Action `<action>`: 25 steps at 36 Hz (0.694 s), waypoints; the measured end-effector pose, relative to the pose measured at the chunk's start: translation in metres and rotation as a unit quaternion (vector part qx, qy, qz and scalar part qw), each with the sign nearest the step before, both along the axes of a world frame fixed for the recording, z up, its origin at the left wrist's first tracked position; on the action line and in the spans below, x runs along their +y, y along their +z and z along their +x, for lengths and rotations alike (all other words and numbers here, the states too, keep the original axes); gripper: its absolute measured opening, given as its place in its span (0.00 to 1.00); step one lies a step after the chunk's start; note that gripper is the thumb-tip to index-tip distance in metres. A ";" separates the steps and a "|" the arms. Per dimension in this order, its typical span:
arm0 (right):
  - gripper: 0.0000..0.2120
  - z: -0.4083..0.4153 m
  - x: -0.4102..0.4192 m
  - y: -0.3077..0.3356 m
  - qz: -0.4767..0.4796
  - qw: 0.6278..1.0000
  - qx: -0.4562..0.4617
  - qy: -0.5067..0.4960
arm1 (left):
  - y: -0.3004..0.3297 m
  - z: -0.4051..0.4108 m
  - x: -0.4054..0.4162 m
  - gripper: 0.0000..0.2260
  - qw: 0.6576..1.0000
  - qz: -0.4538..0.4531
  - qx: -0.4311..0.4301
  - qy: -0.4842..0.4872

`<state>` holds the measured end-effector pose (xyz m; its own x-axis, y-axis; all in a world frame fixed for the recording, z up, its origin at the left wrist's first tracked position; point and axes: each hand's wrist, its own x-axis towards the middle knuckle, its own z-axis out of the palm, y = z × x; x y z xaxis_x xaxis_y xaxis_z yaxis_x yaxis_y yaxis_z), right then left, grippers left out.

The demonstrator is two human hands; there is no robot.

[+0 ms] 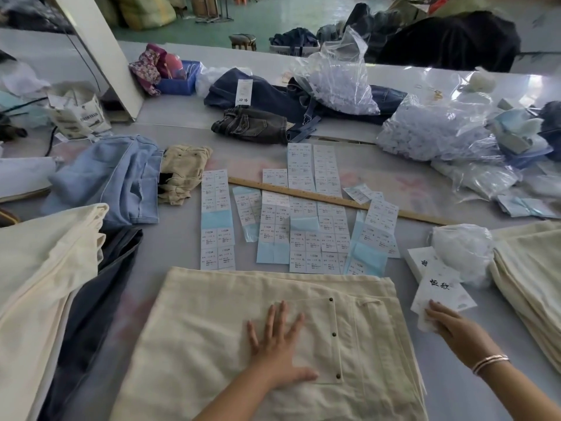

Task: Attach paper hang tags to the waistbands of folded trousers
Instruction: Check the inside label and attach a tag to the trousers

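Cream trousers [212,344] lie folded on the counter [170,256] in front of the person, the studded pocket facing up. The left hand [277,347] rests flat on them beside the pocket, fingers straight and spread. The right hand [449,325] reaches to a loose heap of white tags [440,291] just right of the trousers, its fingertips touching the nearest tag; whether it pinches the tag cannot be told. Beyond the trousers, label sheets [303,226] are spread across the counter, with a wooden ruler [334,200] lying over them. A stack of cream trousers [528,281] sits at the right edge, and more cream fabric [39,268] is piled at the left. Plastic bags [431,135] crowd the far right.
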<state>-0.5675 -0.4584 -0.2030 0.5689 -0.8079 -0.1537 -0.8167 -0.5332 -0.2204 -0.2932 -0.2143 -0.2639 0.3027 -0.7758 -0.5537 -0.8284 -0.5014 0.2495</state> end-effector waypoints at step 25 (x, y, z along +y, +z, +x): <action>0.18 0.007 -0.041 0.012 -0.052 0.881 -0.295 -0.365 | 0.005 -0.001 0.002 0.51 1.000 -0.018 0.011 0.016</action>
<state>-0.5606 -0.4998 -0.1906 -0.1520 -0.9841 0.0922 -0.7100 0.0438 -0.7029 -0.2945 -0.2127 -0.2591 0.3160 -0.7857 -0.5317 -0.8063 -0.5178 0.2860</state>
